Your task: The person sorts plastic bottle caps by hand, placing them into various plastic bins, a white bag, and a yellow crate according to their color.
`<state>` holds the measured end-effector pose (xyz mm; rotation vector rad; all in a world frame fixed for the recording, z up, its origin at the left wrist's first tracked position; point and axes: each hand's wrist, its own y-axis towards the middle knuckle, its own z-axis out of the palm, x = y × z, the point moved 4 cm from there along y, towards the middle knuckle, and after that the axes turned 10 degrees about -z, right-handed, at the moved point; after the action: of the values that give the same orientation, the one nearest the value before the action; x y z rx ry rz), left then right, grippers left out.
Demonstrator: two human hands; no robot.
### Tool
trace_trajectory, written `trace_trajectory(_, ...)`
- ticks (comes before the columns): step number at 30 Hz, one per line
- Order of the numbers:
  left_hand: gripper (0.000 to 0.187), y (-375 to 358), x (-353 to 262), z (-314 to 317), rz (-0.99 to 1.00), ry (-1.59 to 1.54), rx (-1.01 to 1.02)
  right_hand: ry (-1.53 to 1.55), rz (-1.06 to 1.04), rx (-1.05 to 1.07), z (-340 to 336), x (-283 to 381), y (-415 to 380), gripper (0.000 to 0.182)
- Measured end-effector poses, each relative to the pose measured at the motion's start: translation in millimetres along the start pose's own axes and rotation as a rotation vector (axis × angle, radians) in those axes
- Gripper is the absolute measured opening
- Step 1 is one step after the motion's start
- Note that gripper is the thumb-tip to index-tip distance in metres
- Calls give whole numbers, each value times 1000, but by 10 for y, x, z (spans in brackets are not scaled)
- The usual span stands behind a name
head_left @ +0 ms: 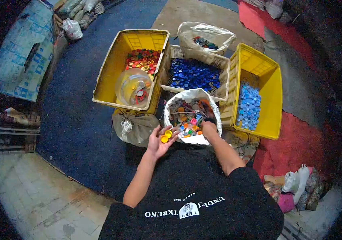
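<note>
My left hand (pixel 162 140) is palm up beside the near left rim of a white sack (pixel 194 139). A few yellow bottle caps (pixel 165 139) rest on its palm and fingers. My right hand (pixel 208 129) reaches over the sack's right side into a mix of coloured caps and small scraps (pixel 189 127). Its fingers point down among the pieces and are mostly hidden, so what they hold cannot be made out.
Behind the sack stands a white crate (pixel 224 86) of dark blue caps. A yellow crate (pixel 107 80) with red caps and a clear round tub (pixel 125 90) is at left; another yellow crate (pixel 270 96) holds light blue caps. A tied sack (pixel 135 130) sits front left.
</note>
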<state>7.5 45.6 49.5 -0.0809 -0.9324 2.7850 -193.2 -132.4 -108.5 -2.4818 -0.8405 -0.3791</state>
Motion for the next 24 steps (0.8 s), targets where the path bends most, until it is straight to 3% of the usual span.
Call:
trace_trajectory(1,51,-49,17,-23,-1,-1,-17,87,67,-82,-94,85,-35,23)
trace_trajectory(3,51,-105,53,-95,11,5,-23,-53,44,-45,-186,165,-32,20)
trace_trajectory(5,51,-115,53,-152,7,-10,-12,-236,-105,-10,-195,131,-25,22)
trace_trajectory(6,52,-134,69,-184,1,-16,-1,-233,-96,45,-210,119,-11,22)
trace_trajectory(7,52,-158,77,-186,3,-26,-7,-94,81,64,-130,8,69,24)
trace_trajectory(13,54,-94,-57,-188,24,-3,-1,-199,-35,68,-417,205,30,16)
trace_trajectory(15,55,-55,-102,-131,34,4,-19,-31,-191,-374,-896,553,-191,14)
trace_trajectory(16,55,7,-124,-126,0,18,15,34,-276,-476,-972,611,-228,14)
trace_trajectory(17,55,60,-135,-117,-34,34,51,29,-282,-476,-1002,655,-262,14)
trace_trajectory(19,56,137,-150,-37,-36,78,26,584,-105,-253,-1041,763,-338,23)
trace_trajectory(21,57,252,-139,-3,-121,167,48,895,-149,-209,-1059,1046,-453,25)
trace_trajectory(24,55,330,-168,82,-229,224,122,1018,-159,-184,-1181,1505,-586,26)
